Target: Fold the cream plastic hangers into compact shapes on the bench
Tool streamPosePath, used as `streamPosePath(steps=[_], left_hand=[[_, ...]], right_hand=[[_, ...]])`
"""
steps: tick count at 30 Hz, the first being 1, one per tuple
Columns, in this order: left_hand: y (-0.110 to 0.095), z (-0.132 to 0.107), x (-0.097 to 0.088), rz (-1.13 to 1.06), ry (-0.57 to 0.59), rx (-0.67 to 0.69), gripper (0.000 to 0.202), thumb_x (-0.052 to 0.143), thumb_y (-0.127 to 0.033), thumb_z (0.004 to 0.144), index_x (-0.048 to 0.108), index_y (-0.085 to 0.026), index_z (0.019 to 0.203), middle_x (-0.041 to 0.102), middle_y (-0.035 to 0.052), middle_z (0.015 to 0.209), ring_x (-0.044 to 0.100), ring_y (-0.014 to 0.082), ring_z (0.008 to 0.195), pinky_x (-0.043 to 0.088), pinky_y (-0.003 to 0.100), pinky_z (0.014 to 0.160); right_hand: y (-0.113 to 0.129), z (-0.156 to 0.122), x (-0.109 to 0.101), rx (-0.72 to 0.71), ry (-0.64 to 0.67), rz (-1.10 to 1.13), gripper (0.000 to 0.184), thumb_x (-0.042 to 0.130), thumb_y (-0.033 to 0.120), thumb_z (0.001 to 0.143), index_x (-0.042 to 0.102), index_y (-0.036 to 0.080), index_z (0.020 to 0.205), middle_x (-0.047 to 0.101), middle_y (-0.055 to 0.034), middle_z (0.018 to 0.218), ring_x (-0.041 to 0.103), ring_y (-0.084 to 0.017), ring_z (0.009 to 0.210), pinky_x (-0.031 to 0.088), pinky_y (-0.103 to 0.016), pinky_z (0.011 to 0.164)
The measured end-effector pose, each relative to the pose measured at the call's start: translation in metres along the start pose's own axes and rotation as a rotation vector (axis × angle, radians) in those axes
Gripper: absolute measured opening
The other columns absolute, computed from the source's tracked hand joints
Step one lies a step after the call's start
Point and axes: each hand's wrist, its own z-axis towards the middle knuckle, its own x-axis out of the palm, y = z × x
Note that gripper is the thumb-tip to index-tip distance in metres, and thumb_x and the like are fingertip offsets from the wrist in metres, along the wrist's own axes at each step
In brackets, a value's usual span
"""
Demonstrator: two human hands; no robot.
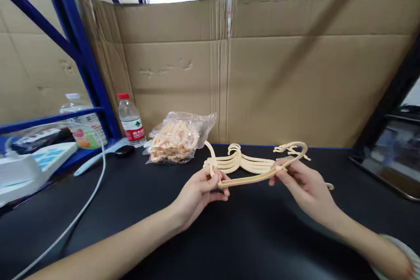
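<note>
A cream plastic hanger (249, 180) is held up above the black table between both hands. My left hand (198, 192) is closed around its left end, where a curved piece rises past my thumb. At the other end, my right hand (308, 188) pinches the bar beside a large hook that arches over my fingers. Just behind lies a stack of similar cream hangers (254, 166), their hooks bunched together at the middle. More cream pieces lie partly hidden behind my right hand, and one tip (330, 186) shows to its right.
Toward the back left sits a clear plastic bag (175, 138) of cream parts. Beside it stands a red-capped water bottle (131, 120). A white cable (88, 201) crosses the table's left side near a power strip (54, 157). Cardboard (170, 70) walls the back; a framed object (390, 157) stands right.
</note>
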Motion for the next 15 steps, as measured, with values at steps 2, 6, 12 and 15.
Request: streamPosePath(steps=[2, 6, 12, 15], left_hand=[[-0.0007, 0.0013, -0.0007, 0.01, 0.005, -0.009, 0.016, 0.055, -0.023, 0.09, 0.054, -0.013, 0.077, 0.056, 0.0049, 0.085, 0.056, 0.0149, 0.072, 0.05, 0.029, 0.068], [-0.0014, 0.0022, -0.0018, 0.013, 0.01, -0.012, 0.016, 0.059, -0.023, 0.088, 0.056, -0.013, 0.077, 0.055, 0.0046, 0.086, 0.056, 0.0162, 0.076, 0.05, 0.029, 0.069], [-0.0019, 0.0025, -0.0036, -0.04, 0.048, -0.012, 0.019, 0.068, -0.026, 0.083, 0.058, -0.012, 0.074, 0.055, 0.0032, 0.078, 0.057, 0.0146, 0.069, 0.05, 0.027, 0.066], [-0.0024, 0.0028, -0.0038, -0.071, 0.076, -0.01, 0.021, 0.071, -0.027, 0.081, 0.058, -0.011, 0.073, 0.056, 0.003, 0.076, 0.057, 0.0142, 0.066, 0.049, 0.026, 0.065]], right_hand=[[0.0006, -0.0008, -0.0001, -0.005, 0.006, 0.0, 0.01, 0.047, 0.024, 0.098, 0.057, 0.022, 0.095, 0.062, 0.0012, 0.076, 0.061, -0.013, 0.071, 0.048, -0.021, 0.068], [0.0017, -0.0015, 0.0017, -0.004, 0.01, -0.002, 0.011, 0.048, 0.025, 0.097, 0.058, 0.02, 0.094, 0.063, -0.0014, 0.081, 0.061, -0.014, 0.069, 0.049, -0.022, 0.066], [0.0042, -0.0029, 0.0055, -0.009, -0.007, 0.02, 0.011, 0.049, 0.025, 0.097, 0.059, 0.02, 0.096, 0.063, -0.001, 0.081, 0.063, -0.012, 0.066, 0.049, -0.022, 0.063], [0.0047, -0.004, 0.0065, -0.017, -0.023, 0.015, 0.011, 0.05, 0.024, 0.097, 0.059, 0.021, 0.097, 0.063, 0.0, 0.078, 0.063, -0.012, 0.066, 0.049, -0.021, 0.064]])
